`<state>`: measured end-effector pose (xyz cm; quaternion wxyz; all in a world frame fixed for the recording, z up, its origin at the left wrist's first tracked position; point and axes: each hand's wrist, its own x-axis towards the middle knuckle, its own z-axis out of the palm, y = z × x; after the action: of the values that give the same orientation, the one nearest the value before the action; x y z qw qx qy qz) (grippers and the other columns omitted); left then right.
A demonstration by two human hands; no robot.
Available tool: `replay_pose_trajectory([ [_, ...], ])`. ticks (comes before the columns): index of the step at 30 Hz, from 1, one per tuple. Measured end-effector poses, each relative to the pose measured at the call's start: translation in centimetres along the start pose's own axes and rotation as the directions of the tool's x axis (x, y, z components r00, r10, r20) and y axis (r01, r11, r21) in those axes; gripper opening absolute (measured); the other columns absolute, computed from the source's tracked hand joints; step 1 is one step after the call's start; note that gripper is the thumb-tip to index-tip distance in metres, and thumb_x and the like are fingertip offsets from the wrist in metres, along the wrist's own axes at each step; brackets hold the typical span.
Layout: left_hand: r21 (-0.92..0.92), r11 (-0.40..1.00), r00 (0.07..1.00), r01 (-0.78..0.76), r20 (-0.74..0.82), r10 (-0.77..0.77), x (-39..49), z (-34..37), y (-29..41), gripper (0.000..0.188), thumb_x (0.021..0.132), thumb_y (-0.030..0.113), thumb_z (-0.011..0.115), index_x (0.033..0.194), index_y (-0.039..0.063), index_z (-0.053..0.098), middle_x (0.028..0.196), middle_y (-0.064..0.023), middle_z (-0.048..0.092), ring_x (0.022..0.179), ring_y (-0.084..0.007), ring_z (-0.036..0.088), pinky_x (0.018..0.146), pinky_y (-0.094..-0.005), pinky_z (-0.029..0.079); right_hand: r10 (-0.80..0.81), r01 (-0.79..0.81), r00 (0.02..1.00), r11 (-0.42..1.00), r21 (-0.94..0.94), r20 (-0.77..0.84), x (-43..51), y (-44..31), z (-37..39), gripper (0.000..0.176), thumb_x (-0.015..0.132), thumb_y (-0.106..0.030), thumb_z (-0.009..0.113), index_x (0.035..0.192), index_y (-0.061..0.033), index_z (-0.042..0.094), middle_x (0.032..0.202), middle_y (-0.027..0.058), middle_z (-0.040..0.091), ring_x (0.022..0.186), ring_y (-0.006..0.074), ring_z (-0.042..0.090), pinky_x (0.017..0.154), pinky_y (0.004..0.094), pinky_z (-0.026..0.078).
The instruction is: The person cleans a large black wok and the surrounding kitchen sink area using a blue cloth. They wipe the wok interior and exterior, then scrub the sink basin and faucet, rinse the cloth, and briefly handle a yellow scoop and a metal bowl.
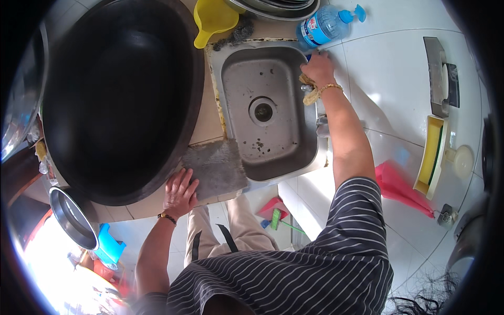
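Note:
My left hand lies flat on the counter edge, its fingertips near a large black wok and a grey cloth-like mat. It holds nothing. My right hand reaches to the far right corner of a stainless steel sink. A small dark blue thing shows by its fingers; whether they grip it is hidden. Below that wrist, a tan cloth hangs about the metal tap. Dark bits lie scattered on the sink floor around the drain.
A blue pump bottle stands beyond my right hand. Behind the sink are a yellow ladle and stacked metal bowls. A metal basin sits at left. The tiled wall carries a sponge holder and a pink cloth.

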<state>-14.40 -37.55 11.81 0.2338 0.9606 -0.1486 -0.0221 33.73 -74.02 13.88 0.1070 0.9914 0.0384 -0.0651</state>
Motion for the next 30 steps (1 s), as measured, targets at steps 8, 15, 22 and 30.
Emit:
replay_pose_trajectory([
  [8,0.009,1.0,1.0,0.012,0.013,-0.012,0.3,0.0,0.2,0.049,0.08,0.018,0.067,0.129,0.016,0.06,0.156,-0.0123,0.044,0.141,-0.0357,0.044,0.113,-0.0559,0.037,-0.067,0.086,0.993,0.971,0.222,-0.094,0.3,2.2,2.1,0.035,0.083,-0.004,0.068,0.117,-0.01,0.064,0.119,0.0177,0.06,0.111,0.0414,0.061,0.094,0.0482,0.054],
  [15,0.007,1.0,1.0,0.02,-0.001,-0.02,0.1,-0.3,0.3,0.049,0.08,0.018,0.067,0.128,0.016,0.061,0.155,-0.0122,0.046,0.14,-0.0354,0.045,0.113,-0.056,0.037,-0.363,0.496,0.854,0.785,0.371,-0.373,-1.2,-3.8,-2.9,0.028,0.084,0.003,0.062,0.108,-0.0115,0.065,0.111,0.0134,0.059,0.11,0.0362,0.059,0.088,0.0455,0.054],
  [22,0.013,1.0,1.0,-0.01,-0.018,0.011,0.2,0.1,0.3,0.051,0.079,0.019,0.067,0.129,0.014,0.059,0.156,-0.0137,0.043,0.141,-0.0376,0.042,0.113,-0.0573,0.036,-0.052,0.236,0.919,0.866,0.441,-0.39,0.6,-8.0,0.2,0.033,0.086,0.001,0.059,0.115,-0.0112,0.066,0.119,0.0148,0.054,0.114,0.0383,0.055,0.092,0.0472,0.054],
  [30,0.009,1.0,1.0,-0.02,-0.013,0.02,0.3,0.1,0.4,0.051,0.078,0.018,0.067,0.129,0.014,0.059,0.156,-0.0146,0.042,0.141,-0.0379,0.042,0.113,-0.0576,0.036,-0.001,0.263,0.899,0.801,0.538,-0.438,-1.3,-10.8,0.2,0.033,0.075,0.007,0.066,0.103,-0.0105,0.069,0.112,0.0117,0.058,0.11,0.0358,0.056,0.093,0.0451,0.054],
])
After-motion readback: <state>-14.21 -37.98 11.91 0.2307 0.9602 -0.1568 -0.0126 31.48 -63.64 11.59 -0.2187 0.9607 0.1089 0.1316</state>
